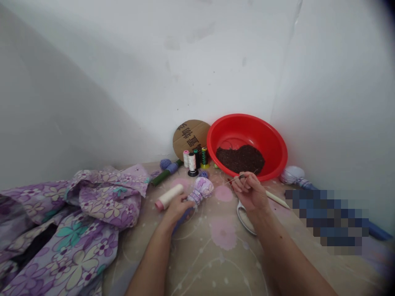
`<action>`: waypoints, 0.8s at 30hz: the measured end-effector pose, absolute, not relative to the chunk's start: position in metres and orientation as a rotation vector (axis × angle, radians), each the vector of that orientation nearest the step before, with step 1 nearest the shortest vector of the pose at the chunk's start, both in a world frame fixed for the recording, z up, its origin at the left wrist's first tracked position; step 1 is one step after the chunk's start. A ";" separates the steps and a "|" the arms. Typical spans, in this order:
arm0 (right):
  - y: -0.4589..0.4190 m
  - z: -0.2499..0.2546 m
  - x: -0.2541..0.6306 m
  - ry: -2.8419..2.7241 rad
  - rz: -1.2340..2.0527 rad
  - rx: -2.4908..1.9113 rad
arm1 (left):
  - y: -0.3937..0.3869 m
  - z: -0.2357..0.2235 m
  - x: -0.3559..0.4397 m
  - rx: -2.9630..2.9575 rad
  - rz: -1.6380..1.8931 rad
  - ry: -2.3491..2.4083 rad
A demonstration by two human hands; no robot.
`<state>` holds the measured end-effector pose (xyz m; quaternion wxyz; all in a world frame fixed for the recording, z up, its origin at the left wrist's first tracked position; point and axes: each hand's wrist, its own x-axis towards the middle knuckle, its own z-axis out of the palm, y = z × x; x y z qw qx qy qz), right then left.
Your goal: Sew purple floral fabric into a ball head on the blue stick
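Observation:
My left hand (177, 209) is closed around the blue handle (182, 221) of a stick. Its head is a ball wrapped in purple floral cloth (204, 187), bound at the neck with thread. My right hand (249, 191), raised in front of the red basin, has its fingers pinched on a pale thread (230, 181); whether a needle is there too is too small to tell. A dark band circles one finger. Beneath the right wrist lie white-handled scissors (243, 218), partly hidden. A large cone of white thread (169, 197) rests on its side beside my left hand.
A red basin (276, 144) holding dark brown loose material (242, 160) leans near the wall. Several thread spools (191, 162) stand before a cardboard disc (189, 135). Floral cloth (98, 209) is heaped on the left. Another ball-headed stick (291, 174) lies right, by a pale rod (277, 199).

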<state>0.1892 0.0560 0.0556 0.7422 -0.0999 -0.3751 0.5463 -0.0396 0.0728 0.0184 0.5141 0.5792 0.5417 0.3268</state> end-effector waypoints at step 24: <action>0.065 0.042 0.200 -1.209 0.169 -1.359 | 0.069 0.021 -0.048 1.535 0.652 1.056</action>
